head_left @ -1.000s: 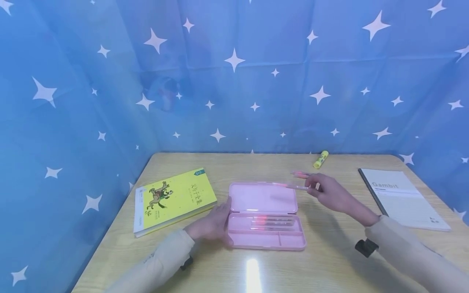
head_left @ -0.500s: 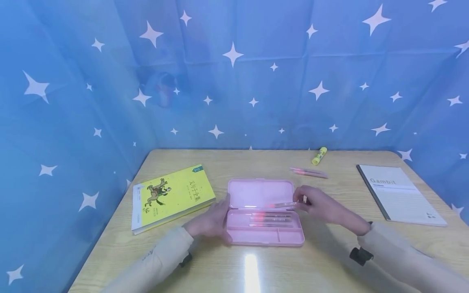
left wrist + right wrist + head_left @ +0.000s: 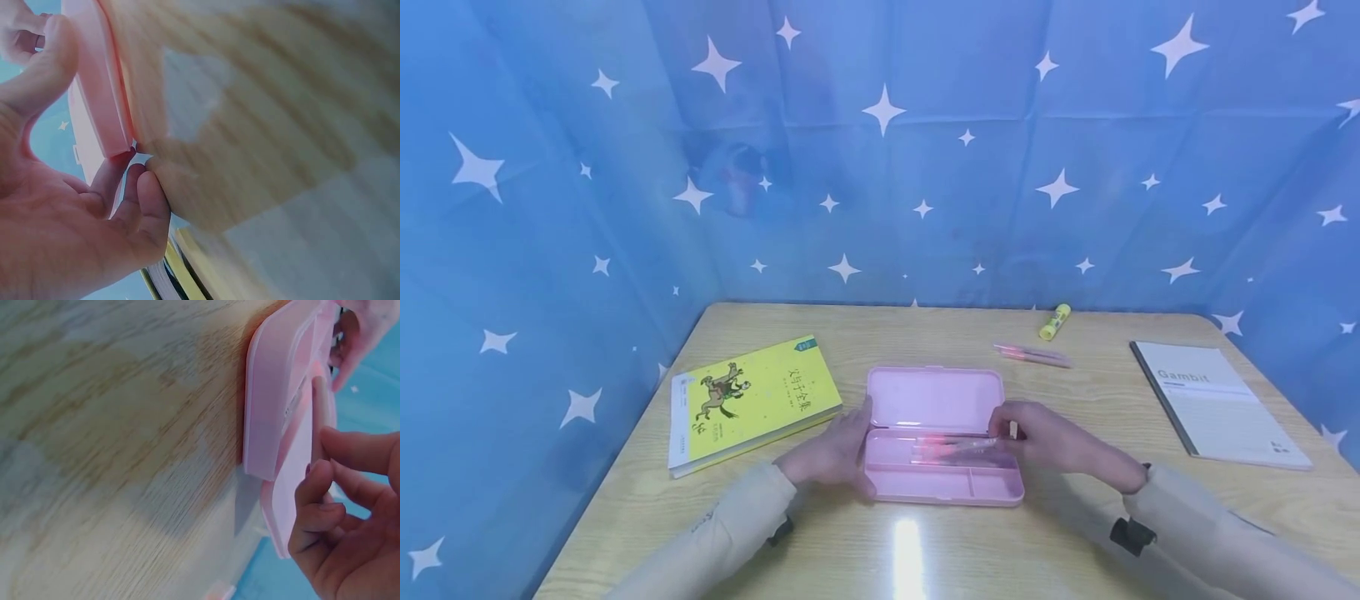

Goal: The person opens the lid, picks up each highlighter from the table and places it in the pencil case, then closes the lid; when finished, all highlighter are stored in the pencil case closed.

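The right hand point(image 3: 1037, 433) pinches a slim pinkish pen point(image 3: 320, 406) between thumb and fingers, over the far compartment of a pink pencil case point(image 3: 917, 483); whether the pen touches those beneath is unclear. The left hand point(image 3: 835, 450) is spread wide at the case's 9 o'clock end, thumb on the near side, fingers on the far, touching it. Taking the case as the clock's centre, with 12 away from the person, the lid point(image 3: 934, 396) lies back toward 12. Its far compartment holds clear-and-pink pens point(image 3: 943, 439), their markings too small to read; the nearer strip has a small divider toward 4. Outside the case, more pink pens point(image 3: 1033, 356) lie toward 2 o'clock, and just beyond them a yellow glue stick point(image 3: 1055, 322) with an illegible label. Toward 9 to 10 a thick yellow book point(image 3: 756, 404) reads 父与子全集, beside a cartoon horse and rider; its finer print is unreadable. Near 3 o'clock, a pale notebook point(image 3: 1221, 404) with a dark spine says "Gambit". All rest on a wood-grain bench point(image 3: 820, 542), with a blue star-patterned curtain point(image 3: 880, 183) at 12.
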{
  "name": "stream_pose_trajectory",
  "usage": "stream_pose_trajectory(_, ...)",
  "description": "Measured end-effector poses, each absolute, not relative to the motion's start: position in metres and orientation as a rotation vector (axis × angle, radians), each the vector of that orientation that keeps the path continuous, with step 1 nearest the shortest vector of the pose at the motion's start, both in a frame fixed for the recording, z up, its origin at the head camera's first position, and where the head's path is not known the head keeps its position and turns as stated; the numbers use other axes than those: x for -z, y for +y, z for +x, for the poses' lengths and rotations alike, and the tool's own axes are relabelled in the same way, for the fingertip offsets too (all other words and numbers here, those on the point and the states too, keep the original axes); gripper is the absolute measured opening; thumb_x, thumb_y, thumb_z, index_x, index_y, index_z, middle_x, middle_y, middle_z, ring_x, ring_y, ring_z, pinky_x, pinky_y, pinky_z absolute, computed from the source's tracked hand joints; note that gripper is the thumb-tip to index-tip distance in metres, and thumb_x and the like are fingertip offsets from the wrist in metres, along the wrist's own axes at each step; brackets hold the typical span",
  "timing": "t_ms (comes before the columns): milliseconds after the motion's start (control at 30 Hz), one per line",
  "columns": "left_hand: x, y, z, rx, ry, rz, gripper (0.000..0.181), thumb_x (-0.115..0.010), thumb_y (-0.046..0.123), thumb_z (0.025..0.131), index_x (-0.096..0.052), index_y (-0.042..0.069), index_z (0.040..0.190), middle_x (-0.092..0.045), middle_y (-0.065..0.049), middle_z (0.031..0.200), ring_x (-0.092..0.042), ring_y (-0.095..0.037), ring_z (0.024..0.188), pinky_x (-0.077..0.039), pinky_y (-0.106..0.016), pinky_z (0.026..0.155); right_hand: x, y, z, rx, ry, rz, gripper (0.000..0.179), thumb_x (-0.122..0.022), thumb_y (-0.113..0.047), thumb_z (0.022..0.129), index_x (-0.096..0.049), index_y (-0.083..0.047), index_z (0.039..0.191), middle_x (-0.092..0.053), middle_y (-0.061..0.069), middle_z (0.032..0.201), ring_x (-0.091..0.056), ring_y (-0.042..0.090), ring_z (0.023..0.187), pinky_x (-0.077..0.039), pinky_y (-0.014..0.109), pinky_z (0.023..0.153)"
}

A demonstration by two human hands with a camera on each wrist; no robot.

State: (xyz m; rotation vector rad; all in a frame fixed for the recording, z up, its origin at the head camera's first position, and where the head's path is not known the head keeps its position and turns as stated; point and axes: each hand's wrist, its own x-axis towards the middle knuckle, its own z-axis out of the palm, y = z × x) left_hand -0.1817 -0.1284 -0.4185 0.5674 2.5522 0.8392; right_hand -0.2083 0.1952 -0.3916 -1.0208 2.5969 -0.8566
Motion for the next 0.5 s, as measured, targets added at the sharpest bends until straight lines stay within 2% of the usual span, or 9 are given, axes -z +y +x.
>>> stream_pose_trajectory(500, 0.4185, -0.1295, -0.1791, -0.849, 2.549, 0.569, 0.131, -0.087, 0.023, 0.059, 0.005, -0.001, 0.150, -0.008, -0.021, 0.154, -0.006, -0.037, 0.141, -0.006, -0.046, 0.114, 0.3910, 0.1906, -0.2074, 0.818, 2.517, -0.926, 0.011, -0.067, -0.003, 0.084, -0.064, -0.012, 0.089, -0.056, -0.006, 0.081, -0.051, 0.012, 0.071, -0.047, 0.024, 0.055)
